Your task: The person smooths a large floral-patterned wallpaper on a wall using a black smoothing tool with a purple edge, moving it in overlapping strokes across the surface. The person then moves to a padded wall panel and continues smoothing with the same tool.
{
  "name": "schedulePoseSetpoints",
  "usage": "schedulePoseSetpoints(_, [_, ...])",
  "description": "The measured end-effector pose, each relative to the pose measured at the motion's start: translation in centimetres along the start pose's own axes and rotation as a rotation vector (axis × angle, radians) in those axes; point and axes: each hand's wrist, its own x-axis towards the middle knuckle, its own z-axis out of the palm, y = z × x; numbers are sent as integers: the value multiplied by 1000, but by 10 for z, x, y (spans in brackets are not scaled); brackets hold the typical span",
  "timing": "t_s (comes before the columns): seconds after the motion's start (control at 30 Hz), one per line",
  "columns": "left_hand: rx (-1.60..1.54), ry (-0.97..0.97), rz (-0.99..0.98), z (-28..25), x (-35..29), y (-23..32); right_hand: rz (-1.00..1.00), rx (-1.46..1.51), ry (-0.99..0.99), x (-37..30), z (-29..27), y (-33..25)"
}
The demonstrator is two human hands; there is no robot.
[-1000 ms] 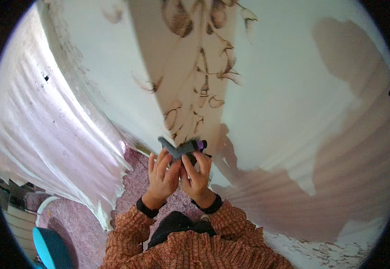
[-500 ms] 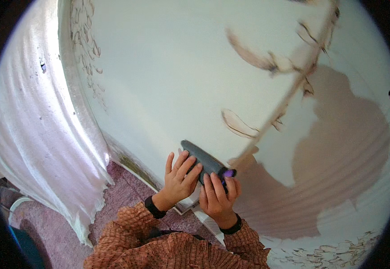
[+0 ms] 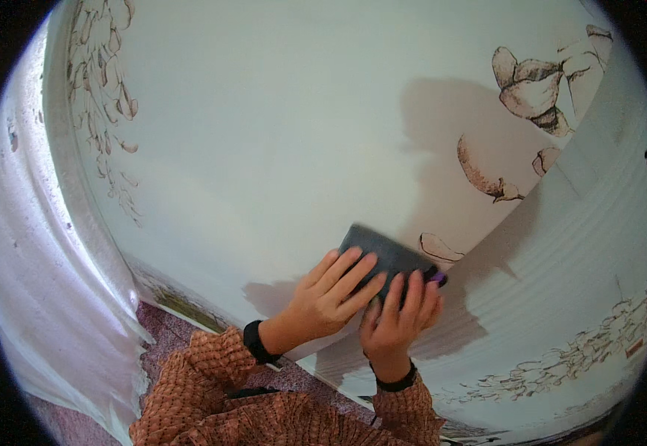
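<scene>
A flat, dark grey squeegee [image 3: 383, 247] with a purple bit at its right end lies tilted against a white sheet [image 3: 264, 134] printed with brown plant drawings. My left hand [image 3: 327, 297] presses on its face, fingers laid across it and the thumb near its lower edge. Beside it, my right hand [image 3: 398, 323] grips the lower right end with curled fingers; its thumb is partly hidden. Both hands are close together, almost touching. Brown leaf drawings [image 3: 479, 167] show up and to the right of the squeegee.
Thin whitish plastic sheeting [image 3: 33, 245] hangs along the left side. A purple-pink carpet [image 3: 161, 327] shows at the lower left. To the right, beyond a slanting edge, runs another pale patterned surface [image 3: 568, 245]. Shadows of me fall on the white sheet.
Both hands and the squeegee have moved right across the view, and more of the squeegee's face shows. The ridge at the right now appears as a sharper, straighter edge, with the leaf drawings clearer.
</scene>
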Motion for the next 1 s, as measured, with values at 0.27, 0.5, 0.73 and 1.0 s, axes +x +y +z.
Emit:
schedulePoseSetpoints(0.27, [-39,-55,30,-4,26,-11,20,-91,-119,33,-15,13])
schedulePoseSetpoints(0.5, [-67,-68,-28,-8,53,-13,104,-93,-109,63,-27,18])
schedulePoseSetpoints(0.73, [14,-165,-39,2,-61,-8,-133,-122,-285,-41,-2,-21])
schedulePoseSetpoints(1.0, [-50,-139,-59,1,-11,-9,123,-62,-246,-6,-15,-2])
